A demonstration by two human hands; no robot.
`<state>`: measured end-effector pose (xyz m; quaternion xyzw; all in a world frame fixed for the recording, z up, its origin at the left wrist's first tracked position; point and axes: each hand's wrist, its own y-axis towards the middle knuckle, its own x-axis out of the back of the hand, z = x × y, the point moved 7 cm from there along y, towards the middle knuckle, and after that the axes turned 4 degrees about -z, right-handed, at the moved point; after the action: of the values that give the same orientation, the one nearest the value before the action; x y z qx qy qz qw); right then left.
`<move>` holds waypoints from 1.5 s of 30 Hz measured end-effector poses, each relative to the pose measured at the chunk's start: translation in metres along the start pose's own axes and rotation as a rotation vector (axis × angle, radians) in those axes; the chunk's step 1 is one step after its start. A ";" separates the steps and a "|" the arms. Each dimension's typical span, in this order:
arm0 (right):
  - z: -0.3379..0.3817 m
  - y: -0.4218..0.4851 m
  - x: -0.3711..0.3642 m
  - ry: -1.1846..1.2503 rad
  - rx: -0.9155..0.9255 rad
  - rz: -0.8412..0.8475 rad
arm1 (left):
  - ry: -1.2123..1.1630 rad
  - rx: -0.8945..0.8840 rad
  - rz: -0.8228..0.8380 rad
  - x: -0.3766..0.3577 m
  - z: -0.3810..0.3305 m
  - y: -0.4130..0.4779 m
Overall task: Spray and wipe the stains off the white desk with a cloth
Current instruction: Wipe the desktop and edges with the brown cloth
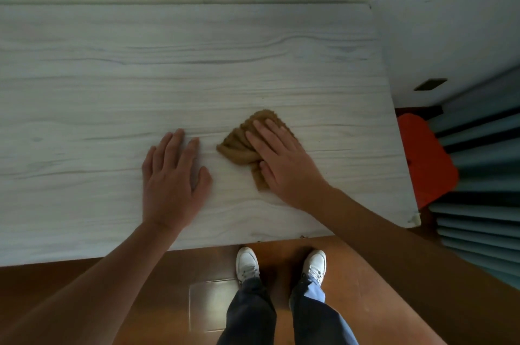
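Right hand (284, 158), fingers flat, presses the bunched cloth (247, 144) onto the desk (112, 77); left hand (171, 175) lies spread.

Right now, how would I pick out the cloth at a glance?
Start at the white desk and go to its near right part. The cloth is the crumpled tan rag lying under the flat right hand. It is the only object on the desk; the left hand rests bare beside it.

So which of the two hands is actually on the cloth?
The right hand. It lies flat on the bunched brown cloth, pressing it onto the white desk. The left hand rests open on bare desk beside the cloth, not touching it.
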<state>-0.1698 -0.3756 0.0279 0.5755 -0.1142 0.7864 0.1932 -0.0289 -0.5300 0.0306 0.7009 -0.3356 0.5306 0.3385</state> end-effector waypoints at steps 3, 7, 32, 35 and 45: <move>-0.035 -0.001 0.013 -0.002 0.038 -0.016 | 0.000 -0.005 -0.009 0.000 0.000 0.000; -0.142 0.011 0.051 0.017 -0.307 -0.150 | -0.004 -0.002 -0.015 -0.002 0.002 0.000; -0.041 -0.009 0.014 0.039 0.311 0.032 | 0.083 0.063 0.046 -0.009 0.004 -0.004; -0.119 -0.007 0.043 0.051 0.111 -0.046 | 0.089 0.059 0.044 -0.010 0.002 -0.004; -0.227 -0.051 0.079 0.053 -0.242 -0.137 | 0.073 0.081 0.038 -0.005 -0.001 -0.003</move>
<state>-0.3637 -0.2248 0.0296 0.5335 -0.1634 0.7667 0.3176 -0.0280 -0.5264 0.0251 0.6879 -0.3145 0.5753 0.3115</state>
